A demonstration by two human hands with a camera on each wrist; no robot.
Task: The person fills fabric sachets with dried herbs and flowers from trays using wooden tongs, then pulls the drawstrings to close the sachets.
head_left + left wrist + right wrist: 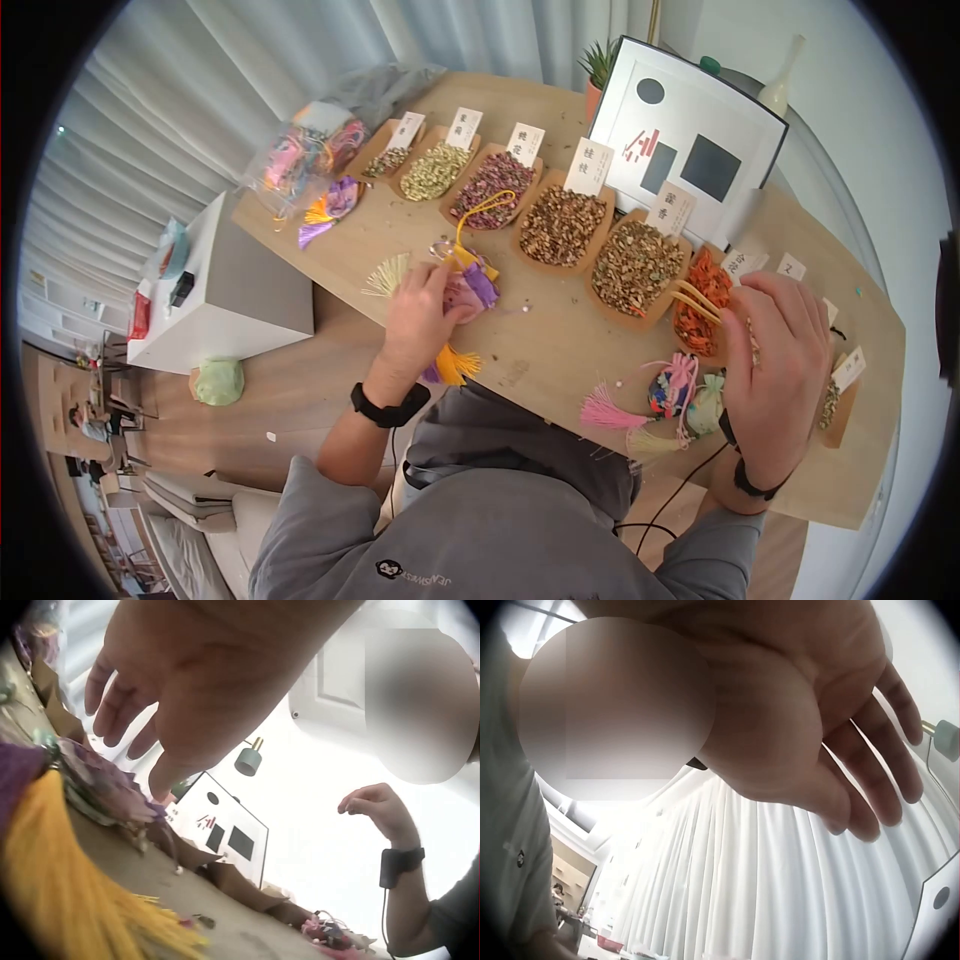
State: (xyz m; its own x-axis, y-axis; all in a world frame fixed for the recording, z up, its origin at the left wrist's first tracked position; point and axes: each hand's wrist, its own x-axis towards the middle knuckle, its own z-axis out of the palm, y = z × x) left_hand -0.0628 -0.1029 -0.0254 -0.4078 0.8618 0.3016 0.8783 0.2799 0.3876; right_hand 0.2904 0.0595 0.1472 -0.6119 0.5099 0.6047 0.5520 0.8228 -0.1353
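Note:
My left hand [420, 310] is over a pink and purple fabric sachet [482, 288] near the table's front edge. Its fingers hang loosely, the thumb tip right at the cloth in the left wrist view. A yellow cord loop [487, 203] extends from the sachet toward the trays, and an orange-yellow tassel [67, 877] hangs on the near side. My right hand [785, 350] is raised above the table's right side, fingers relaxed and holding nothing in the right wrist view. Beside it, light wooden tongs [694, 302] lean over a tray of orange dried petals [712, 277].
Labelled paper trays of dried herbs, such as brown pieces [562, 225] and rose buds [493, 187], form an arc. Finished-looking sachets [672, 388] lie at the front right. A framed picture [690, 130] stands behind, and a bag of colourful sachets [305, 155] at the far left.

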